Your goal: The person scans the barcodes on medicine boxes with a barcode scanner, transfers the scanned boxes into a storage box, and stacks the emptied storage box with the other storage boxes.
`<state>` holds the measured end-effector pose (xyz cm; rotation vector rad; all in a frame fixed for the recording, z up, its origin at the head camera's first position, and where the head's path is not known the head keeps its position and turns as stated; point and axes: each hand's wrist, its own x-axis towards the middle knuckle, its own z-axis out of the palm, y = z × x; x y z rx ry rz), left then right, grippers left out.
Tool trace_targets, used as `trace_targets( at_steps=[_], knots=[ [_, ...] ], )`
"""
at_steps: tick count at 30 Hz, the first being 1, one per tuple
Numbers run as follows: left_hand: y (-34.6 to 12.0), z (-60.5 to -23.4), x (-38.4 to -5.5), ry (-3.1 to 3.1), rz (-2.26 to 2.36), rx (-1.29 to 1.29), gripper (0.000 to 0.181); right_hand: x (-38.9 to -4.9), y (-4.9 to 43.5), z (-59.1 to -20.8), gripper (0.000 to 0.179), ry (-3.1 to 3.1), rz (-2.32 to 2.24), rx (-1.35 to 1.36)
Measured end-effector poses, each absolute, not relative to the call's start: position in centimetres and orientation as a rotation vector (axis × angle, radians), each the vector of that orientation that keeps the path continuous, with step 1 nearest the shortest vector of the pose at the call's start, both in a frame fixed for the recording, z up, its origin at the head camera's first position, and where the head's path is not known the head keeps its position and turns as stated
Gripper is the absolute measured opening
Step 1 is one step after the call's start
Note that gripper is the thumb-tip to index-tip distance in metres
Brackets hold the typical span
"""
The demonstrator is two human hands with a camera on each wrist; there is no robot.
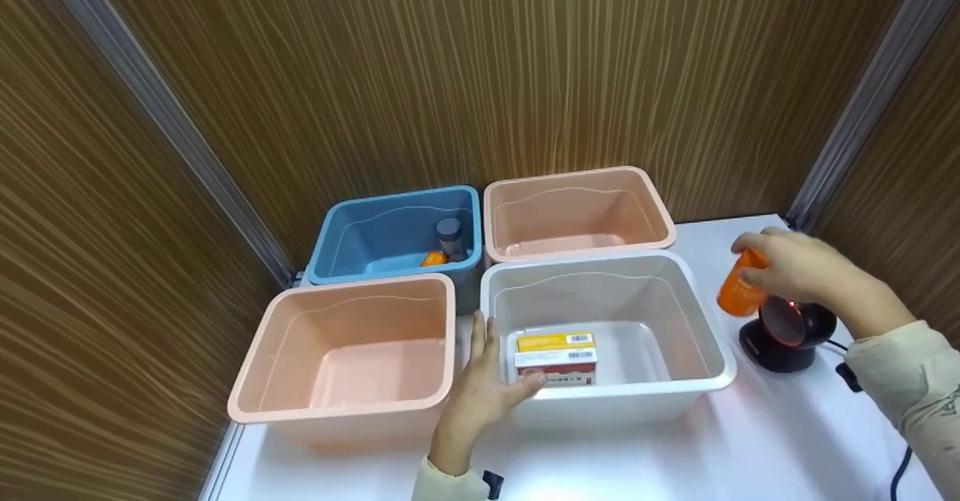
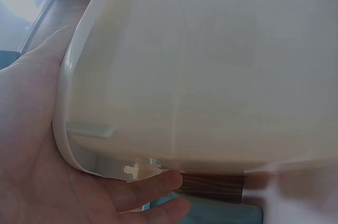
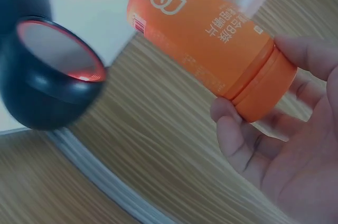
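Observation:
My right hand (image 1: 796, 265) holds an orange pill bottle (image 3: 198, 31) by its cap end, fingers curled round it. White lettering and a barcode show on the bottle in the right wrist view. It is tilted beside a black scanner (image 1: 784, 332) whose round face glows red at the rim. My left hand (image 1: 480, 392) rests against the front left corner of a white bin (image 1: 600, 411), thumb over the rim and fingers fairly straight along its side. Inside that bin lie small boxes, a yellow-and-white one (image 1: 555, 347) and a red-and-white one (image 1: 559, 373).
A blue bin (image 1: 319, 257) at the back left holds a dark-capped bottle (image 1: 449, 235) and an orange item (image 1: 433, 259). Pink bins stand at the front left (image 1: 262, 358) and back right (image 1: 577, 178). The scanner's black cable (image 1: 902, 463) runs along the right side.

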<state>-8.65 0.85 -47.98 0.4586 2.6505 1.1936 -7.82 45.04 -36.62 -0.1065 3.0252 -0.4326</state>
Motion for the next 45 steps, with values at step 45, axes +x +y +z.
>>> trace_targets(
  at_steps=[45],
  knots=[
    [4.8,-46.5,-4.5,2.644,1.239,0.493,0.12,-25.7,21.4,-30.9,0.045,3.028,-0.869,-0.46]
  ],
)
